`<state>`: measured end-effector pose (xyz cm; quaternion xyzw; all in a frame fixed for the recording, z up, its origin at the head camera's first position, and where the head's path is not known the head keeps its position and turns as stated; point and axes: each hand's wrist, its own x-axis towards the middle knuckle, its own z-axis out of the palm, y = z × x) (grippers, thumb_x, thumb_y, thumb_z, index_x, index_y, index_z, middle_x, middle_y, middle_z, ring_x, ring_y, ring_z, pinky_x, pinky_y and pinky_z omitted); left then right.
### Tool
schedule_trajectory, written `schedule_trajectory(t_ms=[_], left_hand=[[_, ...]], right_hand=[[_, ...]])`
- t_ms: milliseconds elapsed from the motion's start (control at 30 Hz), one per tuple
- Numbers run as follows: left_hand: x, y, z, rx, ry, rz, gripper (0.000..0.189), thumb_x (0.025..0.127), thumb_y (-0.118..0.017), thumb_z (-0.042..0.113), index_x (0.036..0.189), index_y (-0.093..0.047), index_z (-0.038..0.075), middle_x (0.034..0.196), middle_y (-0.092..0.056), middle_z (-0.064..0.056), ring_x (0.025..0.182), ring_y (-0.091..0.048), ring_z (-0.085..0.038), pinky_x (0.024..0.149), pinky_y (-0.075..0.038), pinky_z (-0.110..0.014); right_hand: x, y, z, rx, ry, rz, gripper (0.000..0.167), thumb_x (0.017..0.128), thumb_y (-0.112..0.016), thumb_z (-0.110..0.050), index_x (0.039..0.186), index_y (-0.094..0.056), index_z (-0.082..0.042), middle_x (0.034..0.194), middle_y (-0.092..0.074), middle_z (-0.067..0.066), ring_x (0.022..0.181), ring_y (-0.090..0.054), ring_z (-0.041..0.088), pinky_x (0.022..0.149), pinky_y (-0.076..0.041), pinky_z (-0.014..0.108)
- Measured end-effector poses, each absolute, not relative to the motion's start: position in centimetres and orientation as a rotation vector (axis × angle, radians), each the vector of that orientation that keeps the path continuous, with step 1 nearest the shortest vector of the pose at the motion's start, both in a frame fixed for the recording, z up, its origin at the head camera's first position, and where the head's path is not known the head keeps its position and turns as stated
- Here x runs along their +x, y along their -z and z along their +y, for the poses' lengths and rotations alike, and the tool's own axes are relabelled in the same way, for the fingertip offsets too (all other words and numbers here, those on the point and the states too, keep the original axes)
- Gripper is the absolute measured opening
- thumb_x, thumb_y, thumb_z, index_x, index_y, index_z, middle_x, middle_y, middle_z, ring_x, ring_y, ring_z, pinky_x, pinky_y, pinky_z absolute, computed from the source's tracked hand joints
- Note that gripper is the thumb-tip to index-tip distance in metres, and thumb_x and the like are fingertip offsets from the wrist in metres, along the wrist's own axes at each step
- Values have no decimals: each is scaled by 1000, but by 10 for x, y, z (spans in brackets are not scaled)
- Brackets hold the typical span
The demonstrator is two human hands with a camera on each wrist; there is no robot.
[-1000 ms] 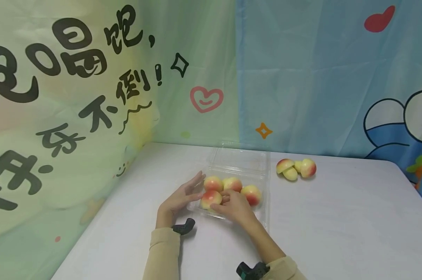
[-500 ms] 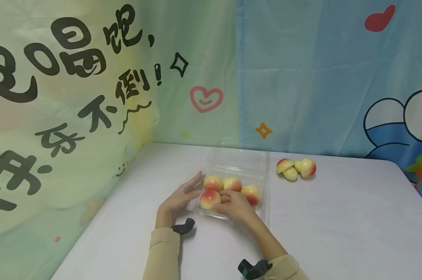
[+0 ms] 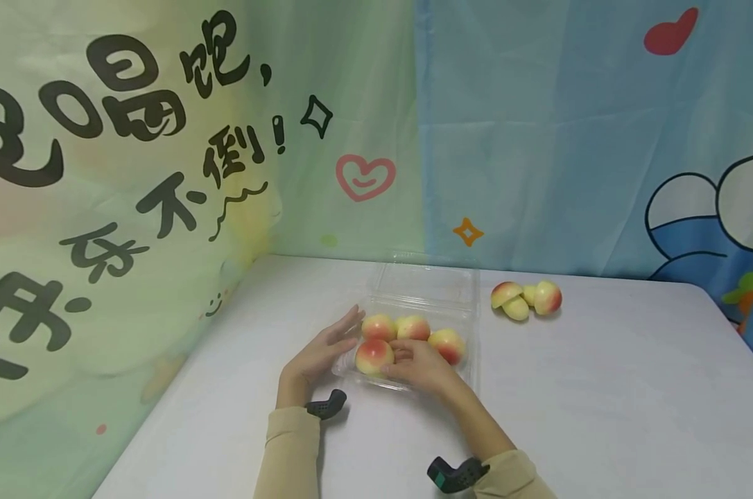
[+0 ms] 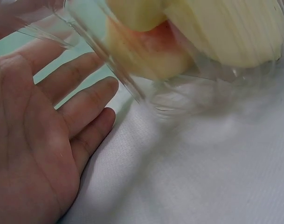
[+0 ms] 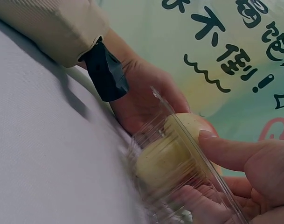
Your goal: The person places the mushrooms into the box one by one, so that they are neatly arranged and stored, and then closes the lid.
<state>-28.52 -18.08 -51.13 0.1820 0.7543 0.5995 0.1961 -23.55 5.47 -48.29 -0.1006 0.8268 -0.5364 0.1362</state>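
Observation:
A clear plastic clamshell box stands on the table with several toy mushrooms inside, yellow-stemmed with red-and-yellow caps. My right hand reaches in over the front and holds the front-left mushroom at its right side. In the right wrist view the thumb tip touches a mushroom cap, and the other fingers curl inside the box, seen blurred through its wall. My left hand lies along the box's left side. Its fingers, extended and spread, reach the clear wall in the left wrist view.
The box's hinged lid lies folded back towards the curtain. Two more toy mushrooms lie on the white table, right of the lid. A printed curtain hangs behind the table.
My right thumb has slid slightly right, from the front of the front-left mushroom to its right edge. That mushroom's cap has turned a little. The left hand keeps its place.

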Motion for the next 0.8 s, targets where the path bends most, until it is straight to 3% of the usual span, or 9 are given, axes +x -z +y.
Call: schedule_trajectory(t_ms=[367,500,800], left_hand=[[-289,523,-181,489,-1714,2141,68,94,-56,21,152,-22,22,156,-30,3,143,-28,-26,119,-12,-50],[-289,523,-181,446,-1736,2136,67,93,-58,25,152,-25,24,155,-32,6,145,-24,-24,120,-9,-50],[-287,520,-180,420,-1740,2131,67,93,-57,24,151,-25,24,154,-32,7,147,-18,-19,120,-7,-50]], right_hand=[[-234,476,57,-310,1492,2455,51,81,-75,-21,125,-59,-1,117,-68,12,110,-64,29,95,-51,42],[-233,470,60,-316,1440,2513,48,82,-73,-24,125,-61,-7,119,-67,9,112,-63,26,96,-51,42],[-234,446,89,-397,1433,2506,52,85,-71,-27,131,-56,-7,121,-66,13,113,-62,29,94,-52,41]])
